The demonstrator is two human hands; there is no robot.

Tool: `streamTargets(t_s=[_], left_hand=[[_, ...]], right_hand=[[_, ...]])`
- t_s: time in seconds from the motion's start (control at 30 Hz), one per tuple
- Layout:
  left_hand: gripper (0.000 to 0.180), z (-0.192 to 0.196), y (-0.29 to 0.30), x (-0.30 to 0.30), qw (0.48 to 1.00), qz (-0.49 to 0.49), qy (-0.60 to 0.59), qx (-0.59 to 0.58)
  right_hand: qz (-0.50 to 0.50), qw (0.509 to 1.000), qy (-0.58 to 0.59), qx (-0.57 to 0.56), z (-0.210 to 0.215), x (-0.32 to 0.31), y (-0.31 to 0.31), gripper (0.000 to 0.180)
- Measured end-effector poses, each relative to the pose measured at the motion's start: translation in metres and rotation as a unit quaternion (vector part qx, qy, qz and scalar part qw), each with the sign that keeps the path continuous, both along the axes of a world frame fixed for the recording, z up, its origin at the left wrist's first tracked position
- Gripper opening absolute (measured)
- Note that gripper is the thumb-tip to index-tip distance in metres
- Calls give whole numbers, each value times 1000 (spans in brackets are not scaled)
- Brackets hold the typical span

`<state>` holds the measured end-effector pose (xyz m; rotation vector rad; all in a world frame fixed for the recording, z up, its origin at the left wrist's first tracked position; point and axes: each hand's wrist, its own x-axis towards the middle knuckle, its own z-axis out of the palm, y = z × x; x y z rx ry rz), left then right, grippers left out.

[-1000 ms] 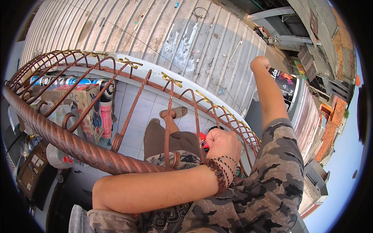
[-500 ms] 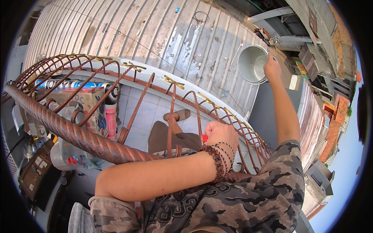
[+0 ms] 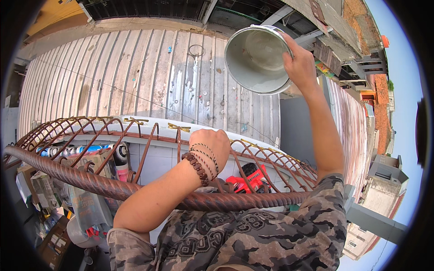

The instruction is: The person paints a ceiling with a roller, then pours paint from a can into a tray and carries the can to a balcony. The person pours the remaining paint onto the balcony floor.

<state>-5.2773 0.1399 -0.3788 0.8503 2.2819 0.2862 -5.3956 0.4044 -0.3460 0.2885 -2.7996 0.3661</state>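
My right hand [image 3: 300, 61] grips the rim of a round pale grey bucket [image 3: 257, 58], its fingertips hidden behind the wall. The bucket is held out past the railing, over a corrugated roof [image 3: 149, 86], tilted so that its mouth and smooth inside face me. Across the thick twisted rail [image 3: 104, 184] of a rust-brown metal railing lies my left forearm. My left hand [image 3: 210, 151], with braided bracelets at the wrist, is closed in a fist over the railing's outer bars. Whatever its fingers may hold is hidden.
A red toy vehicle [image 3: 251, 180] with black wheels sits behind the bars on the tiled floor. At the left are a cardboard box [image 3: 92, 165], spray cans [image 3: 77, 149] and a pale plastic container [image 3: 81, 230]. A white ledge [image 3: 158, 124] runs along the railing's outer side.
The bucket and my right hand have moved left and up and look larger. My left fist has shifted left and slightly up. A sandalled foot has left view; the red toy now shows.
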Motion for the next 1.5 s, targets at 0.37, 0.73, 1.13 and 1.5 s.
streamTargets(t_s=[0.37,0.73,1.13,1.5], left_hand=[[14,24,-11,-24,944,116,223,215],[24,52,82,-67,944,9,291,155],[26,55,122,-118,916,-110,365,123],[29,58,113,-105,913,-140,369,106]], right_hand=[[76,985,43,148,100,38,-40,42],[52,980,-35,191,126,79,-83,40],[25,974,-52,221,142,98,-98,49],[4,968,-94,231,152,107,-108,40]])
